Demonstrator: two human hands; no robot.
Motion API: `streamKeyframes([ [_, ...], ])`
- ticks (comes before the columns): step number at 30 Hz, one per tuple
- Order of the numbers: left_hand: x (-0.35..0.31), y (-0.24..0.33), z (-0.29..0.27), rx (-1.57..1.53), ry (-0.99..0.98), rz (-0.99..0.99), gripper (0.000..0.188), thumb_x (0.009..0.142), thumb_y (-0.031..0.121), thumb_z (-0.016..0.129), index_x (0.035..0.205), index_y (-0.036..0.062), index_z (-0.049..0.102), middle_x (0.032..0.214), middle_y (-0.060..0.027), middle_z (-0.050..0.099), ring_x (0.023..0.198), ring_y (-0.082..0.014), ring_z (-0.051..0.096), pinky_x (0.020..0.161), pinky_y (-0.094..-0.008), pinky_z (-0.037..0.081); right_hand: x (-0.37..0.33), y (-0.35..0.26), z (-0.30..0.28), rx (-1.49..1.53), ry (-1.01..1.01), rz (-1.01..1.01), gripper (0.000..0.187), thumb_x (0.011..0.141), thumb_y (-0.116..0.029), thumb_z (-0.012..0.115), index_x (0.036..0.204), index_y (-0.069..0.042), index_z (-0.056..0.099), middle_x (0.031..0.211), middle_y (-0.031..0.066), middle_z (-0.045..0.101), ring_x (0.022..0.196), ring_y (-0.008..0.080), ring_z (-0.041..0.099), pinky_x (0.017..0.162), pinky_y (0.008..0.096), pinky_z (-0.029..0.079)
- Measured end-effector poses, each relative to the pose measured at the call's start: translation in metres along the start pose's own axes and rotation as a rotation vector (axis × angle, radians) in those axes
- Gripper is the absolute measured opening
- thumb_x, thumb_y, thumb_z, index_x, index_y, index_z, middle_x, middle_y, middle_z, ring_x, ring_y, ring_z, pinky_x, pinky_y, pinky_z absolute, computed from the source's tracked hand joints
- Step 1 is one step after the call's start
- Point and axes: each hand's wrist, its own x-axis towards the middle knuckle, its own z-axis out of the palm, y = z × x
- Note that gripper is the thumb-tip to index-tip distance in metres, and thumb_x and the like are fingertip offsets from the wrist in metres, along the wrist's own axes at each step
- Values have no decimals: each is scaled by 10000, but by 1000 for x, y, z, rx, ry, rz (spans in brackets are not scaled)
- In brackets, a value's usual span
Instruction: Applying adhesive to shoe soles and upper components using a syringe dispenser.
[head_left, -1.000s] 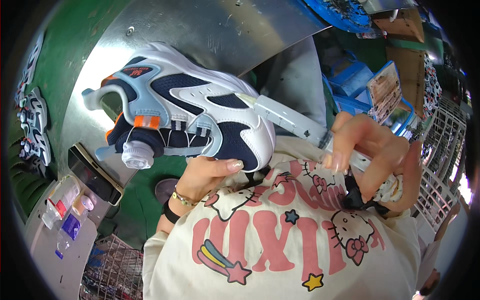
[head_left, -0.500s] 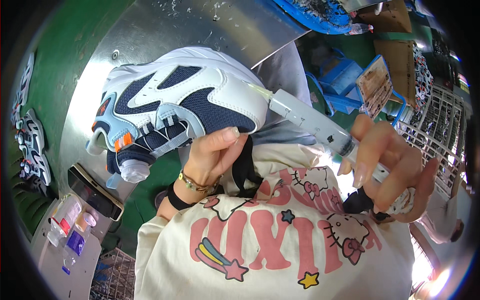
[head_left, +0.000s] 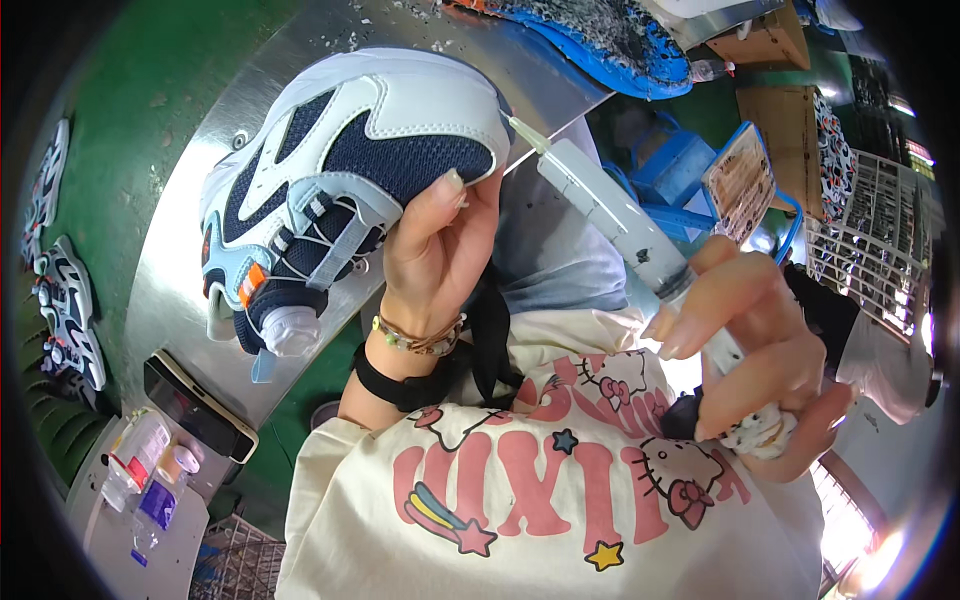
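Note:
A white, navy and light-blue sneaker is held up on its side above the metal table, and my left hand grips its toe end, thumb on the navy mesh. A clear syringe is in my right hand, fingers wrapped round the barrel. Its pale narrow tip is at the sole edge by the toe; whether it touches cannot be told. Against my right palm sits a crumpled whitish wad. A white rounded piece pokes from the sneaker's opening, beside an orange tag.
The metal table has whitish crumbs at its far side, near a blue tray with dark residue. At lower left lie a phone and small bottles. More sneakers stand at far left. A blue-framed stool is at right.
The sneaker has turned, its toe end rising and its sole edge coming more toward the syringe. The syringe tip has moved up from the white toe side to the sole edge.

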Motion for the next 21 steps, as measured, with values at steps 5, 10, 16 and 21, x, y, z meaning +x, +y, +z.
streamKeyframes([
  [5, 3, 6, 27, -168, 233, 46, 203, 840, 51, 586, 1039, 13, 573, 1033, -75, 622, 1029, -177, 570, 1037, -370, 384, 7, 10, -2, -120, -83, -77, 668, 923, -492, 144, 600, -140, 611, 901, 149, 557, 744, 219, 478, 700, 367, 296],
  [10, 7, 22, 55, -167, 449, -42, 212, 849, 164, 629, 999, 22, 578, 1007, -67, 625, 961, -149, 600, 951, -302, 467, 11, 25, -1, -177, -141, -197, 596, 918, -461, 226, 627, -115, 613, 937, 164, 586, 757, 232, 474, 684, 356, 304],
  [16, 12, 41, 72, -157, 518, -58, 230, 841, 175, 642, 1008, 30, 581, 966, -63, 636, 969, -154, 598, 903, -277, 499, 17, 33, 6, -140, -110, -326, 325, 755, -293, 406, 602, -63, 578, 975, 200, 610, 742, 256, 448, 664, 363, 364],
  [21, 26, 50, 68, -183, 519, -78, 247, 839, 171, 644, 1020, 12, 592, 1007, -98, 634, 989, -181, 592, 873, -268, 515, 25, 41, 7, -140, -58, -332, 303, 756, -264, 412, 606, -61, 580, 992, 208, 606, 757, 269, 466, 685, 373, 365],
])
